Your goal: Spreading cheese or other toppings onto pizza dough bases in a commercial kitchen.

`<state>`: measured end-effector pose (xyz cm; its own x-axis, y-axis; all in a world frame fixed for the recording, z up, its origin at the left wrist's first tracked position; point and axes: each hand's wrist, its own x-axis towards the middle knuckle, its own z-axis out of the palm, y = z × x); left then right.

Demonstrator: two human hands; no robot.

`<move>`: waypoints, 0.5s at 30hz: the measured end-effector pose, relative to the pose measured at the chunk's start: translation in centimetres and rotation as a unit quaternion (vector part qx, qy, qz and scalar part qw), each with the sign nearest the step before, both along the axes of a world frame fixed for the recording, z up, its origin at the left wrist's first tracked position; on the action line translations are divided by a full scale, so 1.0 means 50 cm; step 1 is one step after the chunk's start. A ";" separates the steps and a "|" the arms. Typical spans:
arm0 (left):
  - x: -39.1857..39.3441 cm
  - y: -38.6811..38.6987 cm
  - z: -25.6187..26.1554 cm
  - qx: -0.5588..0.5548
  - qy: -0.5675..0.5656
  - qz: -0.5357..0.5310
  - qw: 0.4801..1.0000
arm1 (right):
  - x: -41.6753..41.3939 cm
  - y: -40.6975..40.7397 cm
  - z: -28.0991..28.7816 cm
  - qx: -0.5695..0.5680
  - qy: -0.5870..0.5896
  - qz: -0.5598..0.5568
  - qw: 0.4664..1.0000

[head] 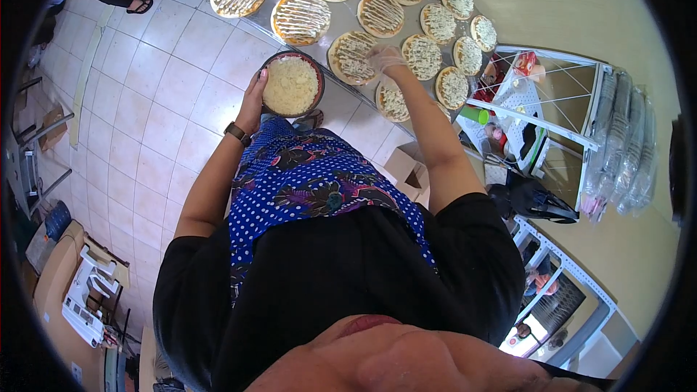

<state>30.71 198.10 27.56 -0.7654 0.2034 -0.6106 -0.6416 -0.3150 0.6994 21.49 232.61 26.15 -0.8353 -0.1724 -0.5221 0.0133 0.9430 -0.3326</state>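
Observation:
My left hand [255, 99] holds a dark round bowl [321, 99] by its left side, with a watch on the wrist. Pale grated cheese [290, 85] nearly fills the bowl. In a clear plastic glove, my right hand [385, 59] is low over the right part of a sauce-striped pizza base [348, 60]; whether its fingers hold cheese is hidden. Pizza bases topped with cheese, such as one [422, 57] just right of the hand, lie on the metal table [343, 24]. Farther left and back, bases [300, 19] carry stripes of white sauce over an orange spread.
A white metal rack [536, 114] with assorted items stands right of the table, and plastic-wrapped stacks [626, 141] hang beside it. An open cardboard box [405, 169] is on the floor by my right side. Another person's sandalled foot [140, 5] shows at upper left. A sewing machine [87, 299] is at lower left.

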 end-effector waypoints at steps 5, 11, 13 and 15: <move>-0.004 0.004 -0.010 -0.014 0.021 -0.021 0.999 | -0.051 0.039 -0.030 0.094 0.044 -0.030 0.994; 0.004 0.004 -0.011 0.017 -0.014 0.018 1.000 | -0.094 -0.011 -0.047 0.068 0.029 0.017 0.997; 0.006 0.002 -0.020 -0.020 0.020 -0.011 1.000 | -0.101 -0.020 -0.047 0.015 0.023 0.020 0.999; 0.009 -0.002 -0.021 -0.020 0.018 -0.007 1.000 | -0.108 -0.031 -0.048 -0.038 0.015 0.023 0.999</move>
